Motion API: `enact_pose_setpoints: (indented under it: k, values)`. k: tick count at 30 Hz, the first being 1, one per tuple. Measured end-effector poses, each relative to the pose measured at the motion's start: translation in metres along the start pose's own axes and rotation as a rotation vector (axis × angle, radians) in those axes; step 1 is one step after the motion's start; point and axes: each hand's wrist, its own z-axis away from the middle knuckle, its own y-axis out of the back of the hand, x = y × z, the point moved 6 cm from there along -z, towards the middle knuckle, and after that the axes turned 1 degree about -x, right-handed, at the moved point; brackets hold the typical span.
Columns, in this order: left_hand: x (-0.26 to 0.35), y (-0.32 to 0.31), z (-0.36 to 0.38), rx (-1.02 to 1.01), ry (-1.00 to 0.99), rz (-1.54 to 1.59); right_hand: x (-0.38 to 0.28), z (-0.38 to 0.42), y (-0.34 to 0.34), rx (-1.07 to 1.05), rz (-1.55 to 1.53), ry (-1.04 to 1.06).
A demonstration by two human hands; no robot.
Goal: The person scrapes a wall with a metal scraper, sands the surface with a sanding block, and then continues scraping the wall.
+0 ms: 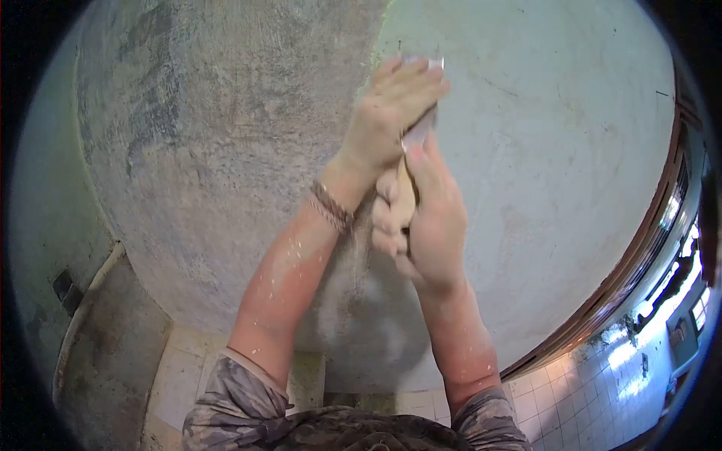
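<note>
**A:** What fills the view?

**B:** A wall [226, 150], mostly; its left part is rough grey plaster, darker and mottled; its right part [541, 150] is paler, smoother and faintly green; the border between the two runs up just left of the hands.

**A:** And around it?

**B:** A pale tiled floor [587, 391] at the lower right, catching bright light; a brown door frame [639, 255] curves up the right edge; at the lower left a pale pipe [83, 301] bends along the wall's foot.

**A:** The person?

**B:** Two bare forearms reach up, flecked with white specks; camouflage sleeves [241, 398] are pushed back near the elbows; a braided wristband [331, 207] sits on the left wrist.

**A:** The hands?

**B:** The right hand [425, 225] is closed in a fist around the pale wooden handle [404, 197] of a scraper, thumb stretched up along it; the left hand [391, 113] lies flat, fingers extended together, pressing over the metal blade [423, 124]; so it bears down on the tool rather than wrapping it.

**A:** Where is the tool?

**B:** Held against the wall at the border of the rough and smooth areas; the blade's top edge shows just beyond the left fingertips; whether that edge touches the plaster, I cannot tell.
</note>
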Motion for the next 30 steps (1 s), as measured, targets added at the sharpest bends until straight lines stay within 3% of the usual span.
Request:
enact_pose_setpoints:
  k: [3, 6, 12, 19, 25, 30]
  values:
    - [0.000, 0.006, -0.008, -0.031, 0.022, 0.009, -0.001, -0.001, -0.002, -0.013, -0.043, 0.010]
    - [0.019, -0.002, 0.034, -0.039, 0.035, 0.006, 0.025, 0.017, 0.018, 0.015, -0.023, 0.022]
    - [-0.014, 0.001, -0.024, -0.016, -0.035, 0.003, -0.012, -0.015, -0.010, 0.000, -0.022, 0.019]
    - [0.017, 0.001, 0.031, -0.088, 0.034, 0.001, 0.031, 0.015, 0.023, 0.004, 0.010, -0.013]
    - [-0.016, 0.009, -0.022, -0.042, -0.031, 0.001, -0.003, -0.013, -0.011, -0.004, -0.016, -0.014]
    - [0.017, 0.012, 0.042, -0.094, 0.068, -0.035, 0.048, 0.022, 0.021, 0.030, -0.008, -0.004]
